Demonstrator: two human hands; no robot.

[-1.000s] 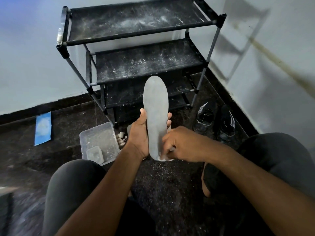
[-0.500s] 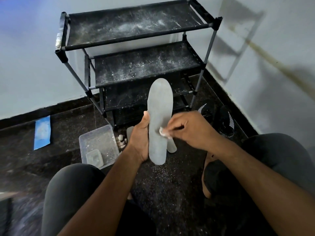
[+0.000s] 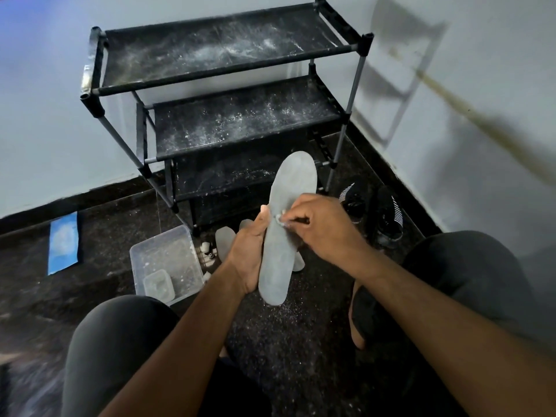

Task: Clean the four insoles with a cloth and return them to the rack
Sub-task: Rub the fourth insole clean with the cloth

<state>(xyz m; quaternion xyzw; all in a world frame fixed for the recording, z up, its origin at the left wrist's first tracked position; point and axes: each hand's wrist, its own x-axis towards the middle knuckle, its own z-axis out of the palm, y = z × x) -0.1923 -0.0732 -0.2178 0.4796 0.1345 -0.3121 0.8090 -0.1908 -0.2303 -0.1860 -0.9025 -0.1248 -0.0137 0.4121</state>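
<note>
Left hand point(image 3: 245, 260) grips the insole point(image 3: 284, 227) upright — right hand point(image 3: 323, 228) pinches a small cloth point(image 3: 279, 218) against its middle.

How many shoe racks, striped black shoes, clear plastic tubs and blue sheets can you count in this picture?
Black tiered metal-framed shoe rack: 1
Black shoes with white stripes: 2
Clear plastic tubs, the small one inside the large one: 2
Blue flat sheet: 1
Total: 6

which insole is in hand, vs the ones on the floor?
The long grey insole held upright: left hand grips its edge, right hand wipes it with a small cloth. The other insoles lie on the floor behind it, untouched.
</note>
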